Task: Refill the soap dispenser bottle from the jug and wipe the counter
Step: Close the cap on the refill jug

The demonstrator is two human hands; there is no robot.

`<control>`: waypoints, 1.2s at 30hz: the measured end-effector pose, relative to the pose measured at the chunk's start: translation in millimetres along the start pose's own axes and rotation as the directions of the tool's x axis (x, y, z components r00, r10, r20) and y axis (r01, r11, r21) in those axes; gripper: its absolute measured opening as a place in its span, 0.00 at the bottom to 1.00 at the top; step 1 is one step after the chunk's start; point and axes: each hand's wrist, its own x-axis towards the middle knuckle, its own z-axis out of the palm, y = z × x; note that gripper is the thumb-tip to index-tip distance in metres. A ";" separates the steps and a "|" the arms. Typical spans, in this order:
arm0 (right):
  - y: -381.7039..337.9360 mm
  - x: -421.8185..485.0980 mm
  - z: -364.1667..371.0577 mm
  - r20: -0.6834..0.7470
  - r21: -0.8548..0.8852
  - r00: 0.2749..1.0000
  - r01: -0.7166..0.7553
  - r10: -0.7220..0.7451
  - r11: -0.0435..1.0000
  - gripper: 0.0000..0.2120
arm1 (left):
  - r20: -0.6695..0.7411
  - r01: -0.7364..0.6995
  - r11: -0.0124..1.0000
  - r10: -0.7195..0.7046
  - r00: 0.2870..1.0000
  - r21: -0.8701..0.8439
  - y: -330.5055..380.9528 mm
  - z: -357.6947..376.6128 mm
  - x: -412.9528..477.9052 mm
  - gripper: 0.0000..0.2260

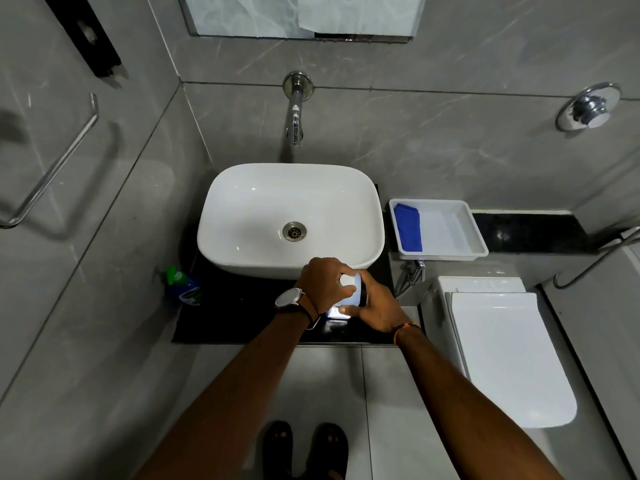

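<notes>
A: Hands first, what are they doing?

B: Both are on the jug (pixel 349 296), which stands on the dark counter (pixel 235 313) just in front of the basin (pixel 291 216), at about five o'clock from the drain. The left hand (pixel 323 284) curls over the top, its fingertips (pixel 349 289) pinched around the white cap (pixel 346 279). The right hand (pixel 375 311) wraps the jug's side, thumb pressed on the lower face, steadying it.

A: So which step is this?

B: Cap work, I'd say; whether loosening or tightening, I cannot tell. No pouring shows.

A: And the dispenser?

B: The bottle (pixel 183 289) with the green pump (pixel 173 273) stands at the counter's left end, at nine o'clock from the hands, well apart and untouched.

A: Next move?

B: If the cap is coming off, the bottle needs bringing near, its pump unscrewed, then a slow, tilted pour.

A: For wiping?

B: A blue cloth (pixel 408 228) lies in the white tray (pixel 476 233), at two o'clock from the hands.
</notes>
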 end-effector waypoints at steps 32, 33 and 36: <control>140.5 39.2 -292.9 -0.390 -0.116 0.919 -0.112 0.058 0.987 0.37 | 0.301 0.029 0.911 -0.166 0.939 0.412 1.9 221.2 17.3 0.33; 147.2 47.4 -302.2 -0.389 -0.100 0.919 -0.120 0.072 0.988 0.37 | 0.283 0.037 0.910 -0.167 0.944 0.413 2.2 223.7 16.8 0.33; 163.3 74.1 -328.4 -0.372 -0.112 0.926 -0.115 0.066 0.987 0.40 | 0.236 0.058 0.925 -0.156 0.959 0.376 1.3 227.0 15.3 0.33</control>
